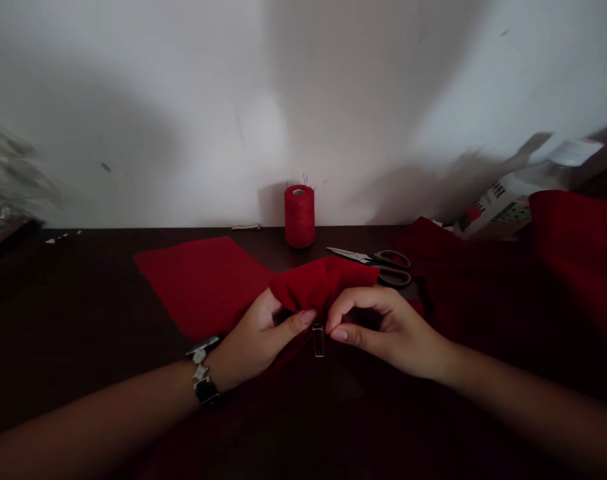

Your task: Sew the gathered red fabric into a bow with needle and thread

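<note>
My left hand [263, 333] is closed on a gathered piece of red fabric [328, 277], with the thumb pressed on its near edge. From that edge, between my two hands, hangs a small metal piece [318, 340] shaped like a narrow rectangular loop; its exact kind is unclear. Just right of it, my right hand [393, 327] has thumb and forefinger pinched together close to the fabric's edge. Whatever those fingertips may hold is too small and dark to make out.
A flat red cloth piece [208, 280] lies to the left. Behind stands a red thread spool [300, 217] with pins or needles in its top. Open scissors [373, 260] rest beyond the right hand. More red cloth [578, 247] and a printed carton [503, 203] are at right.
</note>
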Action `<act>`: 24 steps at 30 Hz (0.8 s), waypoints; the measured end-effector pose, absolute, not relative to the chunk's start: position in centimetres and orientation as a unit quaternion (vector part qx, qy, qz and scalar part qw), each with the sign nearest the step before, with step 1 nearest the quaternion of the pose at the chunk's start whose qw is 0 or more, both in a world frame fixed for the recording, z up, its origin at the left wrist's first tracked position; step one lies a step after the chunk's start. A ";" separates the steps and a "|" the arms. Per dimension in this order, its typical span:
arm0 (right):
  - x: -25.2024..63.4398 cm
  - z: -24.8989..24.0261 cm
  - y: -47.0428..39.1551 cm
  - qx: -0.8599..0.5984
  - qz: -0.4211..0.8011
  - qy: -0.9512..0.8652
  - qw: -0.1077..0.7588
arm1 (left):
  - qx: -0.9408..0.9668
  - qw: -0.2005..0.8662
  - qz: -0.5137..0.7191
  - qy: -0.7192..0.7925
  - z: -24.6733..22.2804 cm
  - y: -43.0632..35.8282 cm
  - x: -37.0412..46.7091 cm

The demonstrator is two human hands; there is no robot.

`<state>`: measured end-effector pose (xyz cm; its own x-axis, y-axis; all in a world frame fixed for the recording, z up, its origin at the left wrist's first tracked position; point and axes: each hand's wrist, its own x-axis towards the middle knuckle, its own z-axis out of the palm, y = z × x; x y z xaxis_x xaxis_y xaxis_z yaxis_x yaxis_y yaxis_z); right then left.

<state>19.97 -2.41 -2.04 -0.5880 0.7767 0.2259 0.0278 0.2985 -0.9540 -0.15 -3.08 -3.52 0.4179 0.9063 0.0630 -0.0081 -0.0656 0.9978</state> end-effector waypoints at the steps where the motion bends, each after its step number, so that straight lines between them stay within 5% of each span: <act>1: 20.0 -1.9 -2.4 -0.283 0.524 -0.719 0.358 | 0.616 0.575 0.395 0.366 -3.4 -3.1 -0.1; 15: 20.2 -2.3 -1.8 -0.285 0.614 -0.645 0.354 | 0.588 0.618 0.387 0.351 -4.1 -3.1 -0.4; 24: 20.1 -3.5 -1.9 -0.296 0.688 -0.526 0.402 | 0.672 0.550 0.306 0.390 -3.4 -3.3 0.1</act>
